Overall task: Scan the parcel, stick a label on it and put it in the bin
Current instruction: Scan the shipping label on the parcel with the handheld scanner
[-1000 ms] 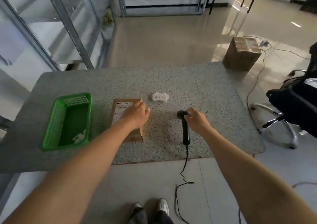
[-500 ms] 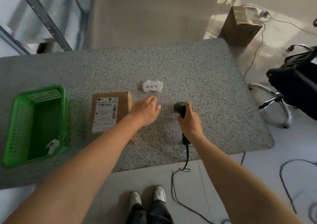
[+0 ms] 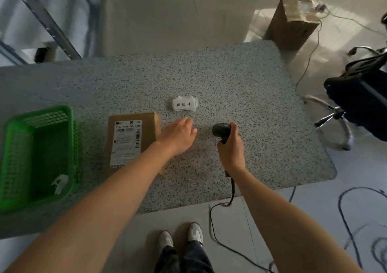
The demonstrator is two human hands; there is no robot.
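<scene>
Speckled surface (image 3: 230, 80); right hand (image 3: 230, 149) closed around scanner (image 3: 222, 130); left hand (image 3: 178, 136) spread, empty; parcel (image 3: 134, 140) just left of it, judged light, rigid; take by side edges.

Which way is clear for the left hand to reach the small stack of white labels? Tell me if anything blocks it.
Probably yes, straight ahead. The left hand is open over bare table, and the labels lie just beyond its fingertips with nothing between. The parcel sits off to its left.
</scene>
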